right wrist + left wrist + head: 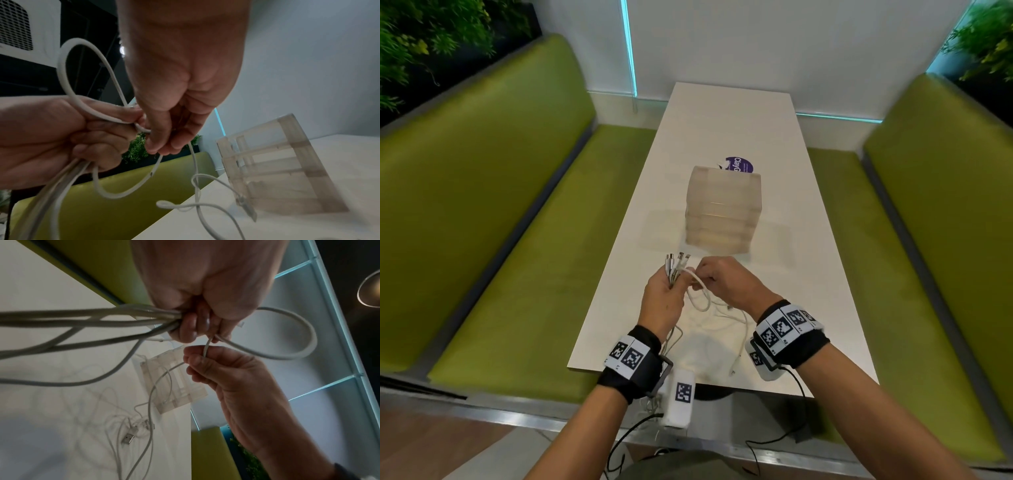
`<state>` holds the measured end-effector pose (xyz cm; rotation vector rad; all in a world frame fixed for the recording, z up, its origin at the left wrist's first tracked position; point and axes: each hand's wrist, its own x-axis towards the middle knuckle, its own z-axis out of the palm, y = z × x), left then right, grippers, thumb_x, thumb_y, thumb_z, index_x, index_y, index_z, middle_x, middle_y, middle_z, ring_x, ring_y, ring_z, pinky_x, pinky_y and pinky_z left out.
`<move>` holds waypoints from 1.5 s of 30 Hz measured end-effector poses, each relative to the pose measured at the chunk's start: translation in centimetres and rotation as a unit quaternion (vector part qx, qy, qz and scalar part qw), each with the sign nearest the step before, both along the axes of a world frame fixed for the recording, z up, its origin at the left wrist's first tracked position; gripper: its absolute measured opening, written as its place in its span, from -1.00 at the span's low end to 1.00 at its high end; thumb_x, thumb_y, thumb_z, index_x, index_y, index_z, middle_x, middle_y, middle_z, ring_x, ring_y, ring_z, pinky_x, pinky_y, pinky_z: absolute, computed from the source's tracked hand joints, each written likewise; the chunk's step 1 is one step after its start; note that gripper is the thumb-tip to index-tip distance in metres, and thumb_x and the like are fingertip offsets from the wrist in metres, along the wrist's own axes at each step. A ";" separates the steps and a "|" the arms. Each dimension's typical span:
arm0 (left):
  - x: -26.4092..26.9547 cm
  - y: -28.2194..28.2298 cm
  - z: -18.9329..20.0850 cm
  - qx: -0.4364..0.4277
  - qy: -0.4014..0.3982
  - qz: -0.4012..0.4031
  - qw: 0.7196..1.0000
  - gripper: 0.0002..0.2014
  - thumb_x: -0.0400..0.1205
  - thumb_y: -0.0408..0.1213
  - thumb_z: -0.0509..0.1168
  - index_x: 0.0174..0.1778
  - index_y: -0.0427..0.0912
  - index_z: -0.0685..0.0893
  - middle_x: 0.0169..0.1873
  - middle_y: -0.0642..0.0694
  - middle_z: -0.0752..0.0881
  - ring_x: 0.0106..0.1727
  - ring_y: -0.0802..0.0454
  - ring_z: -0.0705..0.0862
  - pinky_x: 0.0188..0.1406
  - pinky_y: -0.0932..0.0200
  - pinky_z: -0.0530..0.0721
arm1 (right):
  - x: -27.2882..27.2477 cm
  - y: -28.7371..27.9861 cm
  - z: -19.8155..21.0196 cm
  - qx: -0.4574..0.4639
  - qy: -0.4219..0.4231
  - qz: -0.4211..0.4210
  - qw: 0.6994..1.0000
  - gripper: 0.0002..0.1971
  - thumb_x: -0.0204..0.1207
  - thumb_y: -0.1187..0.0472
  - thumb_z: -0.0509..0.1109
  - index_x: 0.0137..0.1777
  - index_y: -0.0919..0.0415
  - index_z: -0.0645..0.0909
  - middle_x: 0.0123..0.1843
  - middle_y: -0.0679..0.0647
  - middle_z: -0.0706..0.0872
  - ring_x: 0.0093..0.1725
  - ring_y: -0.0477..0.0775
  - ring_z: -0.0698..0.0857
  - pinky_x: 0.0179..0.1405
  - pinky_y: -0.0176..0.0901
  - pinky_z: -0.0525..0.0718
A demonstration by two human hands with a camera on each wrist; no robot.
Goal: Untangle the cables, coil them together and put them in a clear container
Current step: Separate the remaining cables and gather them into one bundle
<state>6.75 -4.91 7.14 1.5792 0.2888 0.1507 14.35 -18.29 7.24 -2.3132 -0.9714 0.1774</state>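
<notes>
Above the near edge of the white worktop [808,219], the left hand [662,301] grips a bunch of white cables [674,270]. The right hand [726,281] fingers pinch one cable near the clear container [722,209].

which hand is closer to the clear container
Right. The right hand is just in front of the clear container, pinching a cable. The left hand grips the cable bundle a bit further back and left.

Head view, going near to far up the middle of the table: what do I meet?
Loose cable ends on the table → right hand → clear container → purple sticker → bare table.
</notes>
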 end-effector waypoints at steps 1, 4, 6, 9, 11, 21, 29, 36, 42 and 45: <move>0.0 0.1 0.0 0.009 -0.006 0.004 1.000 -0.83 0.68 -0.28 0.27 -0.24 -0.05 0.59 -0.61 0.20 0.49 -0.58 0.25 0.36 -0.46 0.19 0.36 | 0.2 0.1 -0.2 0.000 0.000 -0.004 1.000 -0.87 0.53 0.34 0.40 -0.03 0.31 0.78 -0.12 0.19 0.74 -0.16 0.08 0.69 -0.16 -0.24 0.59; -0.4 0.6 0.4 -0.016 -0.023 0.015 0.999 -0.85 0.69 -0.27 0.26 -0.21 -0.04 0.57 -0.57 0.15 0.36 -0.55 0.18 0.27 -0.49 0.18 0.29 | 1.7 -0.6 -1.6 -0.021 0.034 -0.059 0.997 -0.85 0.55 0.27 0.38 0.00 0.31 0.75 -0.04 0.17 0.68 -0.08 0.10 0.63 -0.03 -0.06 0.58; -0.7 1.2 1.0 -0.040 -0.045 0.025 0.998 -0.86 0.69 -0.26 0.25 -0.21 -0.09 0.55 -0.53 0.07 0.31 -0.51 0.14 0.24 -0.50 0.20 0.29 | 2.8 -1.8 -2.5 -0.045 0.055 -0.116 0.991 -0.81 0.59 0.24 0.34 -0.02 0.36 0.72 0.00 0.22 0.65 -0.02 0.19 0.64 0.03 -0.02 0.57; -0.9 2.5 1.9 -0.054 -0.084 0.030 0.995 -0.82 0.70 -0.25 0.24 -0.24 -0.10 0.51 -0.58 0.14 0.32 -0.54 0.15 0.25 -0.55 0.30 0.34 | 3.5 -3.3 -3.6 -0.076 0.065 -0.171 0.980 -0.83 0.61 0.23 0.29 -0.03 0.32 0.67 0.03 0.19 0.63 -0.08 0.16 0.63 0.03 -0.02 0.58; -0.6 3.2 2.2 -0.059 -0.093 0.030 0.993 -0.80 0.70 -0.24 0.23 -0.26 -0.09 0.49 -0.58 0.14 0.32 -0.54 0.15 0.24 -0.56 0.32 0.34 | 2.8 -3.3 -3.7 -0.040 0.115 -0.153 0.981 -0.86 0.58 0.25 0.31 0.09 0.19 0.63 0.14 0.10 0.65 -0.19 0.04 0.60 -0.05 -0.13 0.61; -0.3 2.0 3.4 -0.091 -0.072 -0.012 0.993 -0.83 0.72 -0.33 0.18 -0.21 -0.19 0.48 -0.66 0.13 0.38 -0.61 0.24 0.26 -0.61 0.40 0.35 | 0.3 2.1 -3.1 0.090 0.251 -0.059 0.962 -0.96 0.49 0.21 0.44 -0.11 0.07 0.63 -0.20 -0.12 0.69 -0.33 0.03 0.64 -0.29 -0.19 0.62; -1.5 1.6 4.6 -0.065 -0.078 -0.011 0.995 -0.81 0.64 -0.18 0.26 -0.19 -0.22 0.50 -0.52 0.03 0.30 -0.48 0.14 0.25 -0.53 0.31 0.32 | 4.8 -0.4 -3.8 -0.030 0.129 -0.182 0.974 -0.96 0.52 0.28 0.38 -0.12 0.24 0.63 -0.23 0.10 0.67 -0.26 0.07 0.56 -0.40 -0.27 0.42; -2.4 1.7 6.8 -0.081 -0.143 0.005 0.986 -0.76 0.60 -0.15 0.24 -0.24 -0.27 0.49 -0.59 0.07 0.34 -0.55 0.16 0.29 -0.55 0.29 0.35 | 7.0 -1.8 -3.1 -0.134 0.134 -0.201 0.961 -0.74 0.35 0.13 0.57 -0.42 0.15 0.55 -0.41 0.02 0.56 -0.35 0.06 0.53 -0.44 -0.19 0.36; -2.3 3.4 8.7 -0.097 -0.199 0.030 0.975 -0.77 0.62 -0.17 0.26 -0.23 -0.26 0.51 -0.64 0.12 0.39 -0.61 0.12 0.32 -0.52 0.10 0.29 | 7.5 -4.8 -4.1 -0.106 0.161 -0.240 0.951 -0.86 0.37 0.26 0.56 -0.17 0.34 0.71 -0.20 0.13 0.68 -0.16 0.13 0.64 -0.19 -0.14 0.53; -1.9 3.7 8.5 -0.111 -0.189 0.037 0.975 -0.75 0.62 -0.15 0.27 -0.24 -0.26 0.48 -0.63 0.07 0.36 -0.58 0.08 0.28 -0.47 -0.12 0.18 | 7.4 -5.3 -4.0 -0.088 0.144 -0.247 0.954 -0.88 0.44 0.24 0.50 -0.14 0.30 0.71 -0.14 0.14 0.70 -0.07 0.17 0.66 -0.11 -0.10 0.53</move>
